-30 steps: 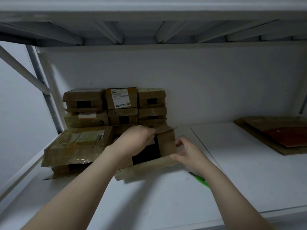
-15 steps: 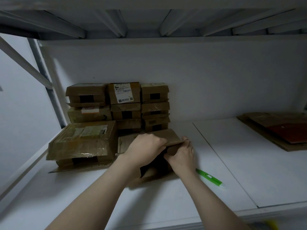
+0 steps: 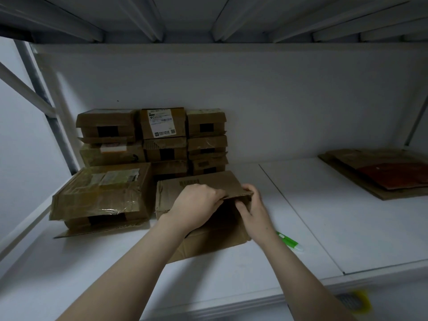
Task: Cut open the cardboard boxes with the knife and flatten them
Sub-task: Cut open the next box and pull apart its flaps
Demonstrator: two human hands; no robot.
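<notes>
The only camera sits on my head, looking forward and down. The shelf board (image 3: 347,218) lies close below it.

A white shelf (image 3: 308,218) sits in dim light against a plain white wall (image 3: 278,100). Above is the ribbed underside (image 3: 208,17) of another shelf (grey, shadowed); a metal post (image 3: 51,117) with a slanted brace (image 3: 23,88) stands left.

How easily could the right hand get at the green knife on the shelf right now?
Probably yes. The green knife lies uncovered on the shelf just beside the right wrist. The right hand grips the cardboard box, though, so it must let go first.
</notes>
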